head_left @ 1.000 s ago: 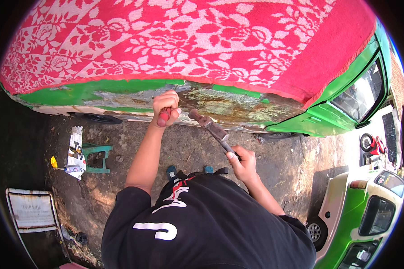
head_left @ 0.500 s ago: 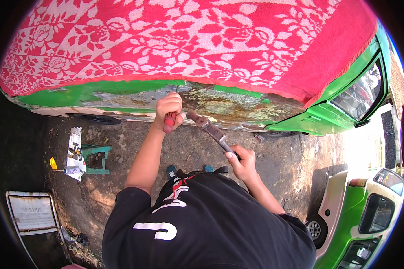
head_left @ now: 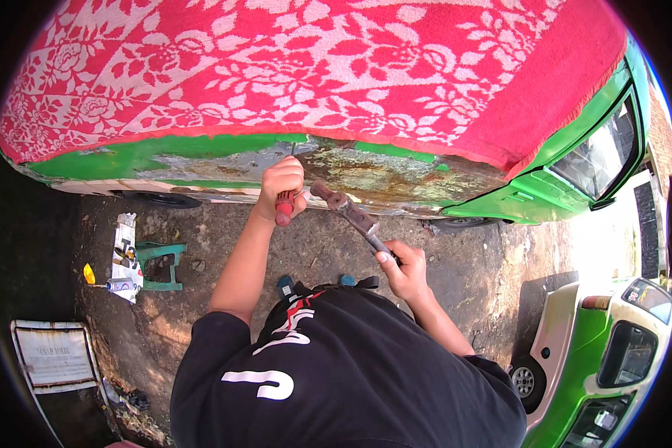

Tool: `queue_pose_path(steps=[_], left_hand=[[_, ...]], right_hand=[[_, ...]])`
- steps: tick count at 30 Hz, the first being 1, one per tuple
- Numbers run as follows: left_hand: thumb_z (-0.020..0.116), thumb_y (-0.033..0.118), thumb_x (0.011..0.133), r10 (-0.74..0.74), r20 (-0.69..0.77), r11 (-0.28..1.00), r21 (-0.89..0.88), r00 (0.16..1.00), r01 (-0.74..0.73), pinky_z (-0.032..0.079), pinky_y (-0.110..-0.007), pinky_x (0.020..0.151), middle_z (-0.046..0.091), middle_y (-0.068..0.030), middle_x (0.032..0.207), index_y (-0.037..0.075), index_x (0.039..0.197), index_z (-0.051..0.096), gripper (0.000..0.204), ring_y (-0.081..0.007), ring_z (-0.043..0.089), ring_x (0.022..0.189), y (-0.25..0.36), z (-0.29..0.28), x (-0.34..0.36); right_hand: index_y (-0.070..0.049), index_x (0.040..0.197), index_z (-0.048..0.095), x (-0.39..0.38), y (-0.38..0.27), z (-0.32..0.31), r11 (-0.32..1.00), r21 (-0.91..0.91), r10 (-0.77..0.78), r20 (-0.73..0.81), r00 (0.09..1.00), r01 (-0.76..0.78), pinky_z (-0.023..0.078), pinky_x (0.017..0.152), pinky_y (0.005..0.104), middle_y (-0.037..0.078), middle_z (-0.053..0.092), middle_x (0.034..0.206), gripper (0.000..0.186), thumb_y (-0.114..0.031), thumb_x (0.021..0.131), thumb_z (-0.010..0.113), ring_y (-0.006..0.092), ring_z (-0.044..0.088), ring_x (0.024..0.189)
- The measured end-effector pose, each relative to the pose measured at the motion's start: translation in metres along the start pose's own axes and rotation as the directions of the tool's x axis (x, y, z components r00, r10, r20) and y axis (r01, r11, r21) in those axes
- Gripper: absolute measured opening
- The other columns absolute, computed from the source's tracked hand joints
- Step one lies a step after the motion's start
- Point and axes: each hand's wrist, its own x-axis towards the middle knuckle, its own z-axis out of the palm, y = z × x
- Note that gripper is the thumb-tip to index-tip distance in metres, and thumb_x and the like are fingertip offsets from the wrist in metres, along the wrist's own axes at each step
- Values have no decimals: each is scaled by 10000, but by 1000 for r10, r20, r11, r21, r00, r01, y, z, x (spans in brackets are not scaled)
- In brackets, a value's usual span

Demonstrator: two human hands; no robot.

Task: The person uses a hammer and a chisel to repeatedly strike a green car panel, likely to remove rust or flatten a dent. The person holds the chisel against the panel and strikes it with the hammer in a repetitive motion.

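My left hand [head_left: 280, 183] is closed on a red-handled tool [head_left: 283, 213] held against the lower side of a green van [head_left: 149, 157], where the paint is patchy and gives way to rusty bare metal [head_left: 381, 179]. My right hand [head_left: 403, 272] grips a hammer [head_left: 351, 213] by its dark handle, with the metal head beside the red handle and just right of my left hand. A pink cloth with white flowers [head_left: 313, 67] covers the upper part of the van.
On the rough ground at left are a green plastic stool [head_left: 169, 266], a printed sheet [head_left: 125, 231], a can [head_left: 119, 284] and a small yellow object [head_left: 89, 272]. A white signboard [head_left: 54, 357] is at lower left. Another green and white van [head_left: 590, 358] stands at lower right.
My left hand and the red handle have moved slightly downward in the picture, about a few finger widths. My right hand and the hammer have stayed nearly in place.
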Motion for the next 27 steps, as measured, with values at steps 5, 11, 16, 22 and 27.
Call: queue_pose_path(steps=[5, 11, 16, 22, 27], left_hand=[[654, 156, 731, -12, 7, 1000, -6, 1000, 12, 335, -363, 531, 356, -69, 561, 58, 588, 346, 353, -260, 407, 541, -2, 0, -3], [653, 197, 773, 7, 3, 1000, -1, 1000, -7, 334, -360, 528, 356, -65, 563, 64, 586, 348, 382, -258, 405, 536, 0, 1, 2], [651, 213, 789, 3, 4, 1000, 3, 1000, -3, 336, -360, 528, 352, -63, 562, 65, 586, 347, 394, -257, 405, 533, 0, 1, 1], [661, 203, 758, 0, 9, 1000, 5, 1000, 0, 334, -362, 527, 353, -62, 561, 63, 585, 346, 385, -258, 399, 532, 0, 0, 3], [670, 160, 705, 8, 64, 1000, 20, 998, -10, 338, -359, 530, 367, -66, 556, 62, 576, 367, 344, -257, 407, 529, 0, -1, 3]], right_hand=[[-7, 889, 666, 0, 1, 0, 1000, -3, -5, 1, 1000, 5, 479, 558, 340, 141, 640, 685, 233, -238, 878, 693, 258, 634, 579], [-4, 904, 670, -2, 3, 1, 1000, -7, -5, -2, 1000, 5, 483, 563, 343, 150, 648, 698, 236, -239, 881, 690, 271, 643, 589], [-5, 908, 672, -3, 2, -1, 1000, -10, 3, 0, 1000, -3, 486, 567, 346, 152, 653, 707, 240, -244, 882, 687, 277, 647, 598], [-8, 903, 671, -3, 2, -1, 1000, -21, 3, -4, 1000, -3, 482, 566, 348, 148, 648, 703, 236, -242, 878, 690, 276, 639, 593], [-15, 890, 667, -3, 3, 0, 998, -28, -50, -8, 999, 50, 481, 567, 355, 137, 640, 692, 231, -244, 873, 694, 277, 631, 591]])
